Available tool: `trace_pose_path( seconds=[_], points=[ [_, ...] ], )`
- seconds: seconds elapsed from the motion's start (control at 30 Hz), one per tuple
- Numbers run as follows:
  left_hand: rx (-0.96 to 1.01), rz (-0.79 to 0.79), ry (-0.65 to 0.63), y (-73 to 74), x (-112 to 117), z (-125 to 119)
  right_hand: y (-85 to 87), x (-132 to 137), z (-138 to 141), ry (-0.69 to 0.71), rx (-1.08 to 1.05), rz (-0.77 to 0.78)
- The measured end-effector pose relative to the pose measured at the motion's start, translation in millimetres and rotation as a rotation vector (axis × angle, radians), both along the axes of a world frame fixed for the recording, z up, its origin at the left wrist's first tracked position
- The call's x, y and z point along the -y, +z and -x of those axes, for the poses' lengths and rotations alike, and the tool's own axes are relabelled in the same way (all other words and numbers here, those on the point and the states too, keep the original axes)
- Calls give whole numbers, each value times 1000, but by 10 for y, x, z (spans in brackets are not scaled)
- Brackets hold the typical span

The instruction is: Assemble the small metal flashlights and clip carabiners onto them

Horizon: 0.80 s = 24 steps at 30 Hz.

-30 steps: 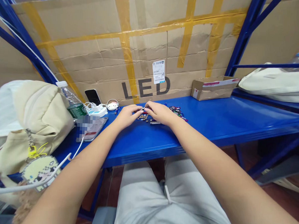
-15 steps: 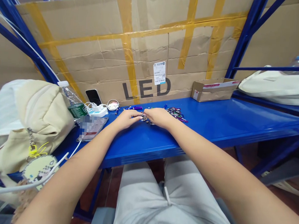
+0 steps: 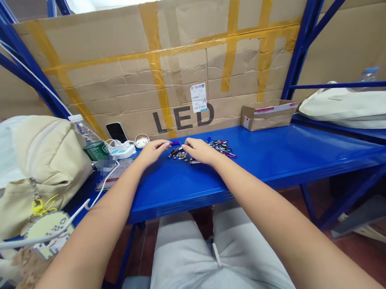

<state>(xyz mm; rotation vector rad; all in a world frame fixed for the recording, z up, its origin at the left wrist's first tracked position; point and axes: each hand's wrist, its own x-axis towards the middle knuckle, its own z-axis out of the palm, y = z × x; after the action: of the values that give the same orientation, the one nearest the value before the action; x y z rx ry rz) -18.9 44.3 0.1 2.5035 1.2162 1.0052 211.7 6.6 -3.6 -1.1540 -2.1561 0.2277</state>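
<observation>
My left hand (image 3: 153, 152) is a little above the blue table, left of the small parts. Its thumb and fingers are slightly apart, with nothing visible between them. A purple tube-like piece (image 3: 175, 142) lies just beyond its fingertips. My right hand (image 3: 199, 150) is bent over the parts with its fingertips pinched together; what they hold is too small to make out. Between the hands lie several small brownish round bits (image 3: 181, 155) and dark slim pieces (image 3: 173, 151). A heap of coloured pen-like pieces (image 3: 224, 148) lies beyond my right wrist.
On the blue table (image 3: 263, 157), an open cardboard box (image 3: 268, 116) stands at the back right. At left are a cream bag (image 3: 50, 154), a bottle (image 3: 94, 146), a white power strip (image 3: 123, 150), a phone (image 3: 116, 132) and a tablet. A large cardboard sheet (image 3: 125, 85) stands behind.
My left hand has moved left, away from my right hand, so the small parts between them show more. The view has shifted slightly; my right hand stays over the parts.
</observation>
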Motion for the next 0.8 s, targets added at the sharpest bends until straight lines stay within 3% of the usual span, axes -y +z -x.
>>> trace_pose_path(
  seconds=[0.07, 0.17, 0.23, 0.37, 0.53, 0.8],
  points=[
    [-202, -115, 136, -50, -140, 216, 9, 7, -33, -3, 0, -5],
    [-548, -138, 371, -141, -282, 468, 10, 22, -66, 16, 33, 16],
    [-609, -128, 436, -195, -327, 526, 3, 28, -67, 24, 63, 34],
    [-668, -111, 457, -235, -380, 415, 2, 48, -36, 42, 122, 47],
    [-725, -77, 453, -179, -451, 234, 17, 79, -25, 81, 191, 71],
    [-733, -102, 490, -137, -315, 263, -3, 78, -43, 64, 215, 60]
  ],
)
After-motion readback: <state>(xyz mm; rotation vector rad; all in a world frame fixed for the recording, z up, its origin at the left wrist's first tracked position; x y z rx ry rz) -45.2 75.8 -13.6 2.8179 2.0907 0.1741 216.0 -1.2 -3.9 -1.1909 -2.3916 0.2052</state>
